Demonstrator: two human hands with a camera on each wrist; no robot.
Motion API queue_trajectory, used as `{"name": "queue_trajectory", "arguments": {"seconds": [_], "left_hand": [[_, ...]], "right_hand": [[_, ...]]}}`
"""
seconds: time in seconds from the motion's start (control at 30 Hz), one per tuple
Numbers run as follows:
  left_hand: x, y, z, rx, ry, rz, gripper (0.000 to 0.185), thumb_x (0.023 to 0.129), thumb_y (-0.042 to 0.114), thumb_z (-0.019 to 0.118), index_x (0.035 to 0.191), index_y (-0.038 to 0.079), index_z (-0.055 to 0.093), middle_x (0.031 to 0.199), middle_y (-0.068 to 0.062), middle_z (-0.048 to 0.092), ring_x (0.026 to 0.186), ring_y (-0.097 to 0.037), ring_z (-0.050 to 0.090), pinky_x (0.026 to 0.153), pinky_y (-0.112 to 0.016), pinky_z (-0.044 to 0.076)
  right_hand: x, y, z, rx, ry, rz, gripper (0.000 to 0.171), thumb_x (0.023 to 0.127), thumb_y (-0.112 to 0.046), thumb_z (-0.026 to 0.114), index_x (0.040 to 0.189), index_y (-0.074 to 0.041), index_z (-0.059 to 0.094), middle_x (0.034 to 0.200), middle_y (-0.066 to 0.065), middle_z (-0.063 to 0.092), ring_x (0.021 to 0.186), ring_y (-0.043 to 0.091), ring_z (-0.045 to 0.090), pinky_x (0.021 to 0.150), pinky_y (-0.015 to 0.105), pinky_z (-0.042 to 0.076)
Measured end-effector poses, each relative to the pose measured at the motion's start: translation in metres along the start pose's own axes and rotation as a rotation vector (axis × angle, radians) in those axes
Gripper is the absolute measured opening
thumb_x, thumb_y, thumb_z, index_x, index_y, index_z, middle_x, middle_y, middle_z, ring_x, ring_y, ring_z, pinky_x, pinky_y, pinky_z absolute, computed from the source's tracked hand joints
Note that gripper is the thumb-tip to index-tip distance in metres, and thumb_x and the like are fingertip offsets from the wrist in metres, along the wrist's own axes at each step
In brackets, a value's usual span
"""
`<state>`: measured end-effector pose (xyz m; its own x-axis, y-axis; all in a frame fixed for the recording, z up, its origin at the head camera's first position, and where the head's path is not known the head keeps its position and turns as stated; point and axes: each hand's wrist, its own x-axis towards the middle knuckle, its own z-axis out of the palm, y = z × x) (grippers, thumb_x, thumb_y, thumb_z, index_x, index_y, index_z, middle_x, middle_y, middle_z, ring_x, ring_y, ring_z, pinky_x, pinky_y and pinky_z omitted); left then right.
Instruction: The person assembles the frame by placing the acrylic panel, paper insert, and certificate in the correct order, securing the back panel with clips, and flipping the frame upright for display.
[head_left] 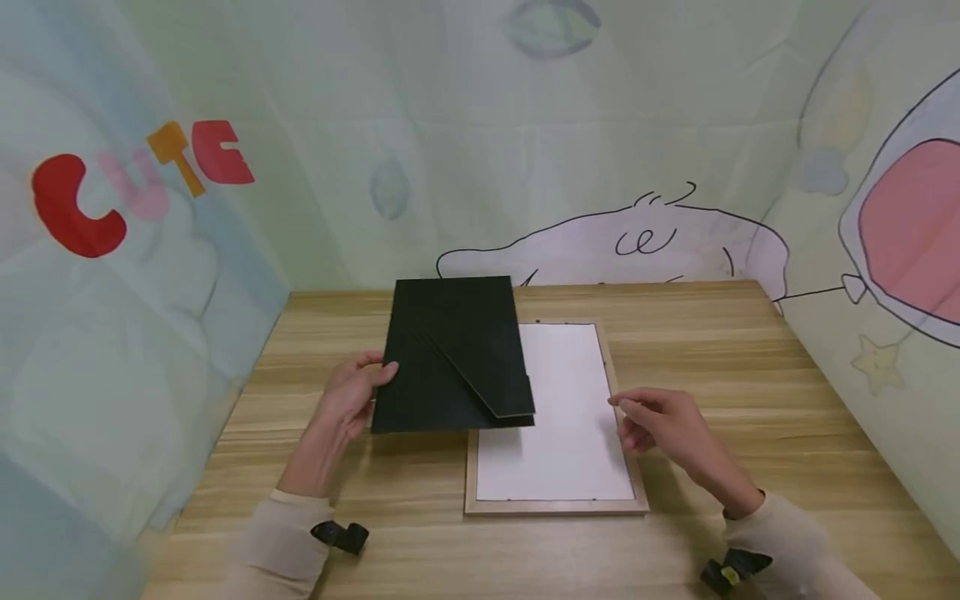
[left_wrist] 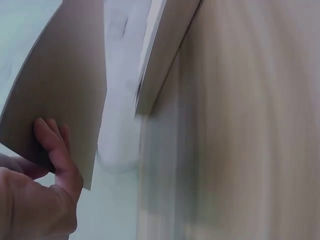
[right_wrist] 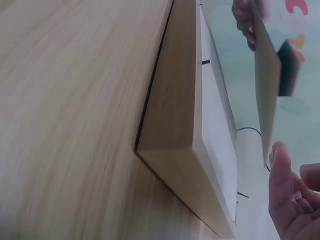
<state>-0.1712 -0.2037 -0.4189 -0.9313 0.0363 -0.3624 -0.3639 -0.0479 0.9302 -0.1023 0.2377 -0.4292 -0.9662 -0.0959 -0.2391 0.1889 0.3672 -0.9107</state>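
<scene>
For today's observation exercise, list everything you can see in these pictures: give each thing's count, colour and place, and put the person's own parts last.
backing board: one, black with a fold-out stand, lifted over the frame's left part.
picture frame: one, light wood, lying face down on the table.
white sheet: one, white, inside the frame.
table: one, pale wood grain.
backdrop: one, pastel cartoon print, behind and beside the table.
wrist straps: two, black, on the sleeves.
left hand: one, holds the board's left edge in its grip.
right hand: one, over the frame's right edge, holding nothing.
</scene>
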Motion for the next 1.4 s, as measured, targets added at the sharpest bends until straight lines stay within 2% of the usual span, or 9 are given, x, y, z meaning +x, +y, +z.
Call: {"name": "queue_trajectory", "arguments": {"seconds": [0.2, 0.33, 0.43, 0.67, 0.8, 0.97, 1.13, 1.27, 1.4], "left_hand": [[-0.005, -0.018, 0.059, 0.021, -0.069, -0.024, 0.042, 0.1, 0.014, 0.062, 0.138, 0.002, 0.047, 0.08, 0.004, 0.073, 0.067, -0.011, 0.071, 0.056, -0.025, 0.057], [-0.009, -0.032, 0.086, 0.044, -0.086, -0.031, 0.039, 0.098, 0.012, 0.065, 0.133, 0.002, 0.051, 0.08, 0.001, 0.072, 0.063, -0.01, 0.066, 0.052, -0.022, 0.05], [-0.011, -0.04, 0.097, 0.08, -0.095, -0.027, 0.038, 0.096, 0.012, 0.067, 0.13, 0.002, 0.053, 0.078, 0.0, 0.071, 0.058, -0.008, 0.061, 0.048, -0.021, 0.043], [-0.013, -0.05, 0.108, 0.266, -0.121, 0.047, 0.027, 0.094, 0.015, 0.07, 0.115, 0.002, 0.058, 0.067, -0.001, 0.067, 0.044, -0.01, 0.053, 0.043, -0.024, 0.045], [-0.016, -0.052, 0.111, 0.424, -0.121, 0.071, 0.029, 0.092, 0.02, 0.074, 0.11, 0.003, 0.057, 0.06, -0.002, 0.057, 0.039, -0.011, 0.05, 0.039, -0.029, 0.048], [-0.017, -0.051, 0.113, 0.567, -0.115, 0.109, 0.032, 0.091, 0.025, 0.076, 0.106, 0.005, 0.056, 0.057, -0.003, 0.055, 0.036, -0.013, 0.049, 0.038, -0.032, 0.05], [-0.016, -0.055, 0.114, 0.738, -0.098, 0.181, 0.032, 0.091, 0.033, 0.075, 0.093, 0.008, 0.055, 0.05, -0.003, 0.054, 0.034, -0.013, 0.05, 0.035, -0.028, 0.044], [-0.014, -0.058, 0.113, 0.81, -0.066, 0.186, 0.033, 0.092, 0.036, 0.073, 0.087, 0.011, 0.053, 0.049, -0.002, 0.054, 0.034, -0.016, 0.053, 0.034, -0.025, 0.04], [-0.01, -0.06, 0.111, 0.829, -0.042, 0.171, 0.031, 0.094, 0.034, 0.072, 0.088, 0.011, 0.051, 0.048, -0.004, 0.055, 0.033, -0.016, 0.055, 0.034, -0.026, 0.043]], "right_hand": [[0.008, -0.001, 0.013, 0.11, -0.095, 0.076, 0.045, 0.104, -0.03, 0.056, 0.139, -0.003, 0.056, 0.092, 0.014, 0.073, 0.07, 0.022, 0.07, 0.069, 0.035, 0.063], [0.009, 0.001, 0.016, 0.158, -0.061, 0.107, 0.045, 0.102, -0.033, 0.059, 0.136, -0.002, 0.057, 0.084, 0.004, 0.066, 0.066, 0.016, 0.064, 0.064, 0.03, 0.061], [0.008, 0.006, 0.015, 0.174, -0.02, 0.114, 0.041, 0.101, -0.028, 0.062, 0.129, 0.002, 0.059, 0.077, -0.002, 0.06, 0.063, 0.012, 0.058, 0.06, 0.027, 0.057], [0.007, 0.016, 0.011, 0.193, 0.021, 0.144, 0.031, 0.099, -0.016, 0.063, 0.121, 0.006, 0.06, 0.07, -0.006, 0.059, 0.06, 0.01, 0.055, 0.058, 0.026, 0.054], [0.008, 0.021, 0.009, 0.163, 0.04, 0.167, 0.032, 0.098, -0.015, 0.064, 0.121, 0.005, 0.061, 0.069, -0.006, 0.056, 0.06, 0.01, 0.053, 0.058, 0.026, 0.052], [0.009, 0.025, 0.008, 0.142, 0.055, 0.174, 0.029, 0.097, -0.013, 0.063, 0.12, 0.005, 0.062, 0.067, -0.006, 0.055, 0.059, 0.01, 0.053, 0.056, 0.026, 0.052], [0.009, 0.027, 0.007, 0.113, 0.062, 0.168, 0.028, 0.097, -0.012, 0.062, 0.119, 0.005, 0.062, 0.067, -0.006, 0.059, 0.059, 0.011, 0.056, 0.056, 0.027, 0.054], [0.009, 0.03, 0.007, 0.075, 0.052, 0.148, 0.025, 0.097, -0.012, 0.064, 0.114, 0.005, 0.06, 0.068, -0.001, 0.061, 0.056, 0.014, 0.058, 0.053, 0.031, 0.057], [0.01, 0.03, 0.007, -0.062, 0.073, 0.092, 0.018, 0.095, -0.013, 0.067, 0.104, 0.001, 0.061, 0.061, 0.002, 0.062, 0.048, 0.017, 0.059, 0.048, 0.036, 0.056]]}}
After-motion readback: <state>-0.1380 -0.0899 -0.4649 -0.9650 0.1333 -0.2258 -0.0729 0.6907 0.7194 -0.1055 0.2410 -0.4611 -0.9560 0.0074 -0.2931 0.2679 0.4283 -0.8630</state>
